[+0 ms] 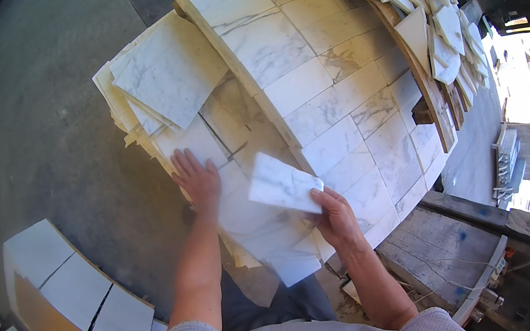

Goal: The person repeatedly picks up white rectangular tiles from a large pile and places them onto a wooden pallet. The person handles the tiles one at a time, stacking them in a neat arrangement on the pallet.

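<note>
My right hand grips a small rectangular white marble tile by its right end, thumb on top. The tile is tilted and held over the lower level of stacked slabs. My left hand lies flat with fingers stretched on a white marble piece at the left edge of that stack. Beyond it rests a larger grey-veined marble slab, set askew on other pieces. To the right, rows of marble tiles lie side by side on a raised surface with a wooden edge.
Broken marble offcuts are heaped at the far right on wooden boards. A cardboard-sided block of white slabs stands at the lower left on the concrete floor. A grey slab with a metal rail sits at the lower right.
</note>
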Available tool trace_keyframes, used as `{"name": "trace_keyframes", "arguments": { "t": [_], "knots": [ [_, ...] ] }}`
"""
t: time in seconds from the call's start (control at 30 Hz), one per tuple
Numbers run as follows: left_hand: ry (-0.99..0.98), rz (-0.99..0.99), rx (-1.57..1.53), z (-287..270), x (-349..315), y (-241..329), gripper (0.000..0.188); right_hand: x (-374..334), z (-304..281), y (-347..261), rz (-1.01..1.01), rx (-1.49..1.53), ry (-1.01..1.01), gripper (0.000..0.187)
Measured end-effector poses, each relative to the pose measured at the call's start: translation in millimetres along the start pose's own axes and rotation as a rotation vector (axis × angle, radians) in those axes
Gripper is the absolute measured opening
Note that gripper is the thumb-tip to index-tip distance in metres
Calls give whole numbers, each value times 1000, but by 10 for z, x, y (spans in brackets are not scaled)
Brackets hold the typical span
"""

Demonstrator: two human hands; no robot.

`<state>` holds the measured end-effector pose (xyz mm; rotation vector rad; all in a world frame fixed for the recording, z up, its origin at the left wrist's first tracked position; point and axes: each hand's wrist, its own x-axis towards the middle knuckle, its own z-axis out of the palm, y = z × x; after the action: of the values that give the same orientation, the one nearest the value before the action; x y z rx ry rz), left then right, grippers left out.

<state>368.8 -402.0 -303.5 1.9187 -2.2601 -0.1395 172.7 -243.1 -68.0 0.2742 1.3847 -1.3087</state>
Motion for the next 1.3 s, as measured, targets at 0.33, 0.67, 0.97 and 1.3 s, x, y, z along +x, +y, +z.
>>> {"name": "trace_keyframes", "arguments": {
  "t": [0.33,0.67,0.97,1.3],
  "knots": [
    [19,-6,0,-41,4,9,69,1940,1011,843,-148,204,188,33],
    [44,17,-27,-50,13,19,70,1536,657,574,-162,-499,-67,33],
    [7,46,33,9,-24,-28,71,-47,-284,438,-52,-781,-46,34],
    [-28,36,132,-6,-8,-1,66,124,-985,-2386,-1075,-539,682,32]
  ]
}}
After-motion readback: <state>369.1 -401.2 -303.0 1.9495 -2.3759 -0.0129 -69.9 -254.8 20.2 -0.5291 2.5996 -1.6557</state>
